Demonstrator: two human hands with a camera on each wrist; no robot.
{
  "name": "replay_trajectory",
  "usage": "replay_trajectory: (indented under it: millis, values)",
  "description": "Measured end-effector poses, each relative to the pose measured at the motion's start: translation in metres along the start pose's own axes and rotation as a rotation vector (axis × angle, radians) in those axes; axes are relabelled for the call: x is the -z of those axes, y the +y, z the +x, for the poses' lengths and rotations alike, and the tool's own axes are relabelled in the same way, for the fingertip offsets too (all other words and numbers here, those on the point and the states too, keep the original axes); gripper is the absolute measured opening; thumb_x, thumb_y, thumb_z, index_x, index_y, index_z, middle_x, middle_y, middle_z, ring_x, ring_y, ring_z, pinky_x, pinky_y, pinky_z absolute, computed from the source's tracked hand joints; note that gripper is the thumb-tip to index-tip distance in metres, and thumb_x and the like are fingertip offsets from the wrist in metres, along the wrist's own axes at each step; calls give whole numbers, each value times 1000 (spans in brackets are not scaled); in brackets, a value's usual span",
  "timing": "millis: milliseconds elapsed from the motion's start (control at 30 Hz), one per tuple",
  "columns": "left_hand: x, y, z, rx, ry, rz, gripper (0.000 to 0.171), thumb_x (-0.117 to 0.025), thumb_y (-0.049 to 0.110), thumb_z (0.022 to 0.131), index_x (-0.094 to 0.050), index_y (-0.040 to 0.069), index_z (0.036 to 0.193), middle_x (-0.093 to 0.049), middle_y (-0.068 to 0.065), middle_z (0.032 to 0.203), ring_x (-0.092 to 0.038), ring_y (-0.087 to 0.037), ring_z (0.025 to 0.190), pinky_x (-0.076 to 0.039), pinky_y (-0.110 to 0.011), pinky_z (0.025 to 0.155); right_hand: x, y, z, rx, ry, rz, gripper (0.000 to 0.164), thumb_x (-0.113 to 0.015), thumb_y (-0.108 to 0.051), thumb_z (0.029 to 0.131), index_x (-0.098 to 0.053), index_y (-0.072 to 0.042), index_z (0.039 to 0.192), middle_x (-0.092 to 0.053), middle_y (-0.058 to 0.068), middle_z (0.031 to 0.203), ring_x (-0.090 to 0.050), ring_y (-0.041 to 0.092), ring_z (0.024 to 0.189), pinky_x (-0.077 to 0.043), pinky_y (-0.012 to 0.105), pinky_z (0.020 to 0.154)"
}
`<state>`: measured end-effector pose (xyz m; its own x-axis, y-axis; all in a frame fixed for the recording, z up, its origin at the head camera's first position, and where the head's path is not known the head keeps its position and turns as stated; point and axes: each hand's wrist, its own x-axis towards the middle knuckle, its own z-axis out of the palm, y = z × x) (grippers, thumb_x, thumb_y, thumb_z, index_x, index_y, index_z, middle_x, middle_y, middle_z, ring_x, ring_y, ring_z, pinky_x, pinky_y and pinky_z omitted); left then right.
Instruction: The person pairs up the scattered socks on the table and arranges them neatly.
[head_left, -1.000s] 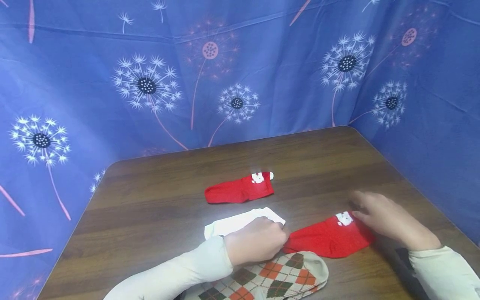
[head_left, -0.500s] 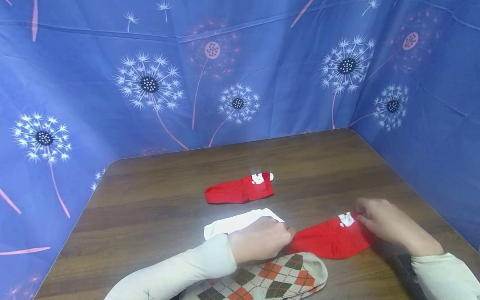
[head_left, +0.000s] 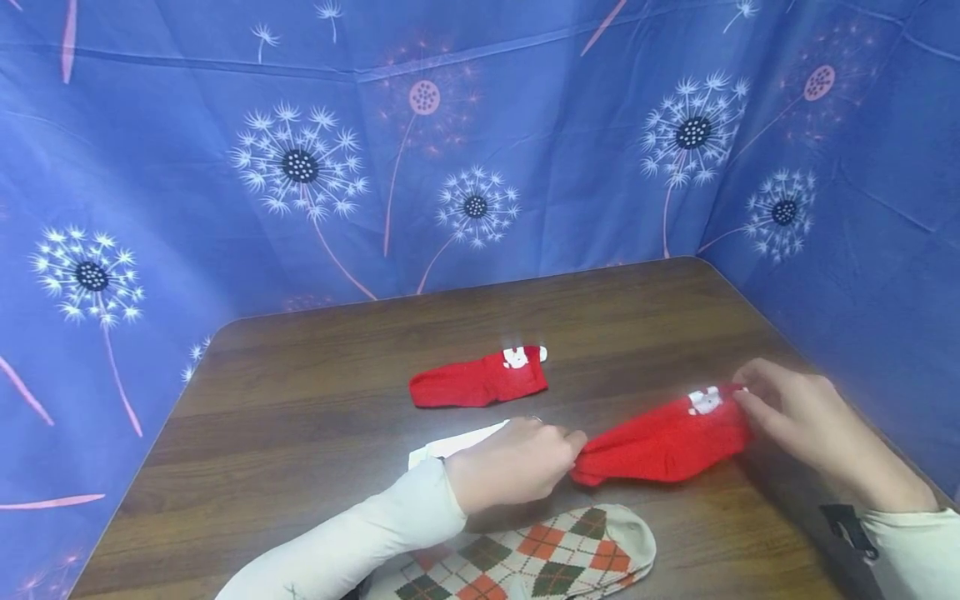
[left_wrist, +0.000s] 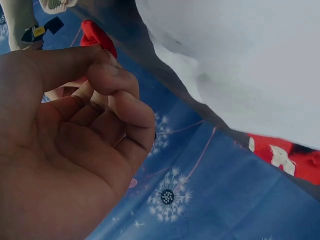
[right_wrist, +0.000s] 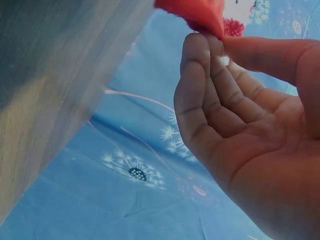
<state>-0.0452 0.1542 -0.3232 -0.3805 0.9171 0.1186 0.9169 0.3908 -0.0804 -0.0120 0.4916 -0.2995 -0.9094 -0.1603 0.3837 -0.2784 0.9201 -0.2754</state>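
A red sock (head_left: 667, 442) with a white animal-face patch is stretched between both hands, lifted off the table. Its toe end is pinched by my left hand (head_left: 517, 467), whose thumb and fingertips meet on the red cloth (left_wrist: 97, 37) in the left wrist view. My right hand (head_left: 821, 429) pinches the cuff end; in the right wrist view the thumb and fingers hold the edge of the red sock (right_wrist: 200, 12). Behind the left hand lies a white sock-like cloth (head_left: 450, 444), partly hidden by that hand. A matching red sock (head_left: 480, 379) lies flat farther back.
A beige argyle sock (head_left: 555, 554) with orange and green diamonds lies at the front, partly under the left sleeve (head_left: 375, 533). The brown wooden table (head_left: 300, 383) ends at a blue curtain (head_left: 555, 150) printed with dandelions, behind and to the right.
Both hands have raised the nearer red sock off the table. The right hand has moved up and to the right, and now pinches the cuff. The other socks have stayed put.
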Motion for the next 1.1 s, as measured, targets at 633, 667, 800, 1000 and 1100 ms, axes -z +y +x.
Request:
replay_trajectory:
  millis: [633, 667, 800, 1000, 1100]
  values:
    - [10, -24, -18, 38, 95, -82, 12, -57, 12, 79, -46, 16, 78, -42, 11, 59, -38, -1, 45, -31, -15, 39, 4, -19, 11, 41, 34, -19, 14, -68, -10, 75, -63, -11, 88, -64, -2, 78, -57, 8, 67, -39, 14, 60]
    - [11, -26, -19, 40, 95, -88, 13, -59, 13, 78, -46, 16, 79, -42, 11, 60, -39, 0, 46, -32, -14, 40, 3, -20, 13, 42, 31, -20, 14, -68, -11, 75, -63, -11, 88, -64, -2, 78, -57, 8, 67, -40, 15, 60]
    - [13, -32, -23, 48, 78, -111, 18, -65, 16, 76, -48, 15, 82, -42, 11, 62, -40, 1, 49, -34, -13, 43, 2, -24, 17, 54, 24, -22, 16, -68, -9, 75, -62, -10, 90, -65, 1, 79, -57, 10, 66, -42, 22, 57]
    - [21, -44, -28, 104, 28, -109, 20, -68, 21, 76, -53, 16, 88, -49, 10, 67, -44, 0, 53, -36, -13, 46, -2, -32, 25, 42, 9, 6, 14, -67, -9, 76, -63, -11, 89, -64, -2, 79, -58, 11, 67, -44, 26, 58]
    - [25, -51, -30, 144, -5, -137, 19, -68, 20, 77, -56, 16, 90, -53, 10, 68, -45, 0, 54, -36, -13, 46, -4, -38, 30, 44, 6, 17, 13, -67, -9, 76, -63, -12, 88, -63, -4, 77, -57, 10, 68, -44, 27, 60]
